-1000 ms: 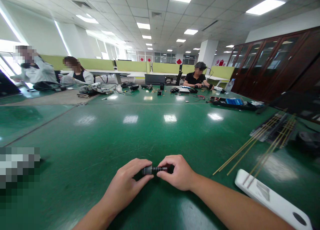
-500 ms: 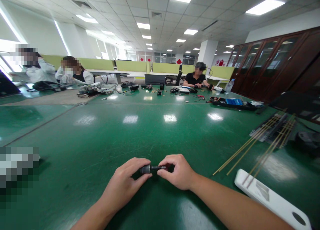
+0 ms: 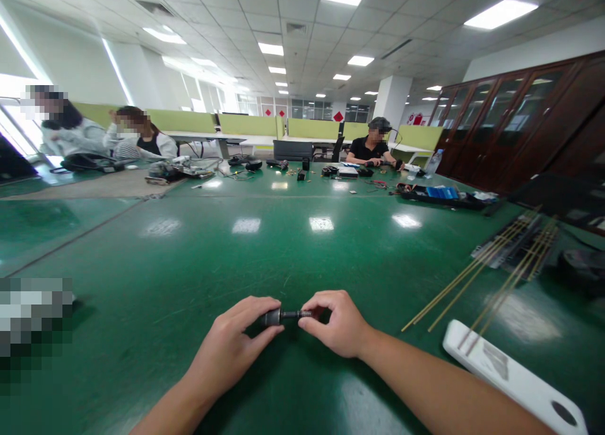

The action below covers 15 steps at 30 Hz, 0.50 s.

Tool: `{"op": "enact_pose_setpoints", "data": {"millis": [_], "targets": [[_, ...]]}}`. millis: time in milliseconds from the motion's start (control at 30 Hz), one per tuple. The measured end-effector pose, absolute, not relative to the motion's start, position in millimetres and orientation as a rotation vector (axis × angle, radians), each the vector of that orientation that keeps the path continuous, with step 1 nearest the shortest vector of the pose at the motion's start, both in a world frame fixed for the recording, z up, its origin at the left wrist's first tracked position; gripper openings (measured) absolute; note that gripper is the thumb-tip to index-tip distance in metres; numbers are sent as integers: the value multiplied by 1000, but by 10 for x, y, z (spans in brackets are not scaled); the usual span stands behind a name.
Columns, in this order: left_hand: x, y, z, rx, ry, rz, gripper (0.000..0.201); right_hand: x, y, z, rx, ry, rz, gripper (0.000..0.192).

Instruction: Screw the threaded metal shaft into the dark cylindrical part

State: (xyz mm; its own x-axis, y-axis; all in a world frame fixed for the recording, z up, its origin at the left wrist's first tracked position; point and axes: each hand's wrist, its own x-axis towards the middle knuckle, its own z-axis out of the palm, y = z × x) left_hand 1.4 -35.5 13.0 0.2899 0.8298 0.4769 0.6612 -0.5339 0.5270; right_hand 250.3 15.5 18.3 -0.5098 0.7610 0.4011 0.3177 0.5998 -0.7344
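Note:
Between thumb and fingers, my left hand (image 3: 239,337) grips a short black cylinder that looks like a drill chuck (image 3: 271,317), lying sideways. A thin dark shaft (image 3: 290,314) runs from the cylinder's right end towards my right hand (image 3: 335,324). The fingers of that hand are pinched round the shaft's ridged outer end. Both hands are just above the green table (image 3: 265,258), close to its near side. Part of the cylinder is hidden by my left fingers.
To the right lie several thin brass-coloured rods (image 3: 472,268) and a long white plastic case (image 3: 515,375). Across the table stands a black tray (image 3: 439,198) of tools, near small parts and cables. Other people sit at the far side, one in a black shirt (image 3: 371,149).
My left hand has shifted slightly left with the cylinder, and a little more of the shaft shows between the hands. My right hand has stayed almost still.

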Motion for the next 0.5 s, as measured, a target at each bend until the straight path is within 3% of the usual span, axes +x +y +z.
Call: {"op": "enact_pose_setpoints", "data": {"millis": [500], "targets": [[-27,-314,111,2318,1411,1080,34,2511,153,203,-882,-2058,800,7]]}}
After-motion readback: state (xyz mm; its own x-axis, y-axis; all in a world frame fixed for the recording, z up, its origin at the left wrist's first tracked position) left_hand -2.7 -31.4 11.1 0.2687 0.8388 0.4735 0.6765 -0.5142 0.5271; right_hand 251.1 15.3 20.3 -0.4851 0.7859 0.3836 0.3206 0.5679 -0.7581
